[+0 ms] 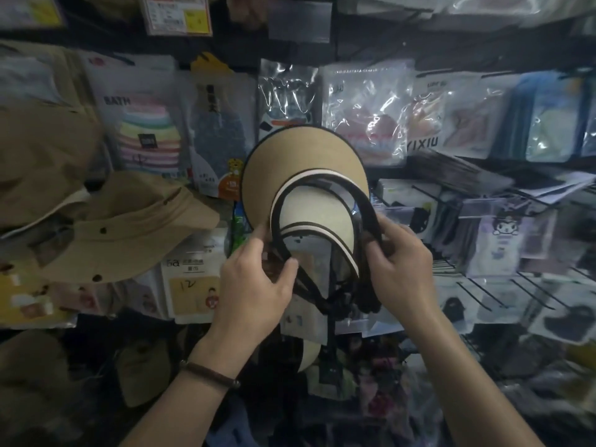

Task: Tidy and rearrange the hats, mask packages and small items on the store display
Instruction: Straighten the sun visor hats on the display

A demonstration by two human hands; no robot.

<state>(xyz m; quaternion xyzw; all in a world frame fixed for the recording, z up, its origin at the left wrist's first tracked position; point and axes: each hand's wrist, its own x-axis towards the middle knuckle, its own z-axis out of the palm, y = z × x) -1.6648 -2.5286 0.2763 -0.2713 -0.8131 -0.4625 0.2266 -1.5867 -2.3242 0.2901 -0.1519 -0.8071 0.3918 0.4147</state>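
Observation:
Two beige sun visors with black trim are stacked in front of the display: a tan one (pixel 290 156) behind and a paler one (pixel 314 212) in front of it. My left hand (pixel 258 285) pinches their black headbands on the left side. My right hand (pixel 403 269) grips the headbands on the right. Black straps (pixel 325 295) dangle below between my hands. Mask packages (pixel 364 124) hang on the rack behind the visors.
Khaki bucket hats (pixel 122 227) hang at the left. Packaged items (pixel 148 130) fill the wall behind. Wire hooks (pixel 483 195) with dark masks and cartoon packs (pixel 506 233) stick out at the right. More hats and goods lie in the dark area below.

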